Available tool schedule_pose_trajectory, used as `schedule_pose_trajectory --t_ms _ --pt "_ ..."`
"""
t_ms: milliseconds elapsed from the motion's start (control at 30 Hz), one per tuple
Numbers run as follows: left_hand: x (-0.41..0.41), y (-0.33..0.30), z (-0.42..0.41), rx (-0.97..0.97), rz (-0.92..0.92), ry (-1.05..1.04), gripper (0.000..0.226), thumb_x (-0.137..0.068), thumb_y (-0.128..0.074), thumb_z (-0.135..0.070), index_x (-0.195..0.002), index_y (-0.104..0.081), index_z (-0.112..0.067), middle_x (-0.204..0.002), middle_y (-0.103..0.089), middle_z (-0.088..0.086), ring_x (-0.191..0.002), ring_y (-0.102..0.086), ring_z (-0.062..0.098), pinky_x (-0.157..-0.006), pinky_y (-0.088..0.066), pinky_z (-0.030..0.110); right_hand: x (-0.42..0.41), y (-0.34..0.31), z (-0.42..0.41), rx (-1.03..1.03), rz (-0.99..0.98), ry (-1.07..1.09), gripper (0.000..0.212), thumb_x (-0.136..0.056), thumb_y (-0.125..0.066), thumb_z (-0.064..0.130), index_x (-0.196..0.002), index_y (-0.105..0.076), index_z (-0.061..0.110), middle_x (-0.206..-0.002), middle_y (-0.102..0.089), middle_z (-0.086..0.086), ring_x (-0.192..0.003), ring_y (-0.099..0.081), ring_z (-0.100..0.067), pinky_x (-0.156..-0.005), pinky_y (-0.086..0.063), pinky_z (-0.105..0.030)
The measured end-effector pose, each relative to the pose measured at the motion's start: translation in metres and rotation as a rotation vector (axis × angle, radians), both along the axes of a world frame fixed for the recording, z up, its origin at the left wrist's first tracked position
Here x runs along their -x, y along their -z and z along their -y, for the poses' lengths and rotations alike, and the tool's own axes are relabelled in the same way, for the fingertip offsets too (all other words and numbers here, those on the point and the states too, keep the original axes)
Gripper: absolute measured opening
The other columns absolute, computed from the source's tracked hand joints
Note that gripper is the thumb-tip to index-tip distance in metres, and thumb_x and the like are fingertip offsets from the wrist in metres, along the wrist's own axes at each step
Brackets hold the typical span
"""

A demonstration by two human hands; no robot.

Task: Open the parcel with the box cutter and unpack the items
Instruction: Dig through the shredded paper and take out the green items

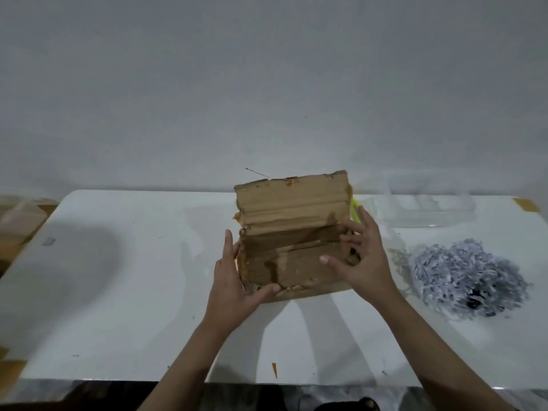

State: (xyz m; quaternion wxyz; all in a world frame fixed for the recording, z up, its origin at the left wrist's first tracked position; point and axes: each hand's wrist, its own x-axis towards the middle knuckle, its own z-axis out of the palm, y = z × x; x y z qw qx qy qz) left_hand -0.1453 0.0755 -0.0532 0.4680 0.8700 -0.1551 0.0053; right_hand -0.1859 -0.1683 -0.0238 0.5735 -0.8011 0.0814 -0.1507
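A worn brown cardboard parcel stands on the white worktop, a little right of the middle and near its far edge, with a pale wall behind it. Its far flap is lifted and stands up, while the nearer flaps lie folded down over the opening; the cardboard is creased, stained darker in patches, and frayed along the near edge. The left hand holds the parcel's left side, with the fingers laid straight up along the wall and the thumb pressed against the near lower corner. The right hand grips the right end, the fingers curled over the top edge and the thumb lying flat on the front flap. A bit of bright yellow shows just behind the parcel's right side, too hidden to identify. To the right, well apart from the parcel, lies a heap of shredded grey-white paper, and beyond it, by the far edge, a clear plastic wrapper. A small orange scrap lies near the worktop's front edge.
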Motion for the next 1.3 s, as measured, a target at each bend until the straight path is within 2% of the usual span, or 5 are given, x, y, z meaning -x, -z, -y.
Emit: schedule_pose_trajectory --t_ms 567,800,933,1100,1300 --pt "-0.021 -0.009 0.010 0.173 -0.089 0.001 0.138 -0.037 -0.093 -0.046 -0.147 -0.012 -0.033 -0.142 -0.036 -0.005 -0.130 -0.037 0.003 -0.102 -0.043 0.026 -0.018 -0.029 0.034 -0.321 -0.212 -0.083 0.096 -0.061 -0.070 0.053 -0.144 -0.026 0.033 -0.120 -0.056 0.000 -0.097 -0.065 -0.020 -0.091 -0.052 -0.041" --pt "-0.004 -0.022 0.024 0.352 -0.123 -0.120 0.073 -0.060 -0.068 -0.063 -0.122 -0.046 -0.030 -0.114 -0.056 -0.027 -0.107 -0.054 -0.009 -0.091 -0.048 0.021 -0.012 -0.038 0.067 -0.186 -0.278 -0.217 0.055 -0.075 -0.048 0.059 -0.114 -0.056 0.020 -0.111 -0.065 -0.008 -0.078 -0.062 -0.015 -0.072 -0.055 -0.034" --pt "-0.003 -0.027 0.032 0.427 -0.281 -0.255 0.057 -0.080 -0.042 -0.071 -0.107 -0.066 -0.026 -0.111 -0.066 -0.018 -0.111 -0.056 0.002 -0.098 -0.041 0.031 -0.001 -0.027 0.075 0.091 -0.334 -0.297 0.059 -0.086 -0.037 0.059 -0.103 -0.070 0.013 -0.134 -0.058 0.001 -0.120 -0.052 -0.003 -0.096 -0.037 -0.021" --pt "0.004 -0.031 0.050 -0.109 -0.085 -0.387 0.013 -0.086 -0.064 -0.032 -0.094 -0.068 -0.021 -0.144 -0.045 0.007 -0.138 -0.032 0.014 -0.105 -0.031 0.042 0.011 -0.016 0.075 0.156 -0.289 -0.368 0.059 -0.084 -0.038 0.065 -0.108 -0.061 0.016 -0.143 -0.047 0.002 -0.140 -0.028 -0.010 -0.107 -0.027 -0.031" --pt "0.020 -0.045 0.104 -0.401 0.007 -0.449 0.058 -0.083 -0.058 -0.045 -0.132 -0.050 -0.015 -0.158 -0.015 0.012 -0.145 -0.012 0.032 -0.109 -0.009 0.064 0.030 -0.018 0.101 0.247 -0.149 -0.265 0.035 -0.091 -0.058 0.034 -0.125 -0.057 0.027 -0.128 -0.037 0.020 -0.128 -0.031 0.002 -0.101 -0.024 -0.019"
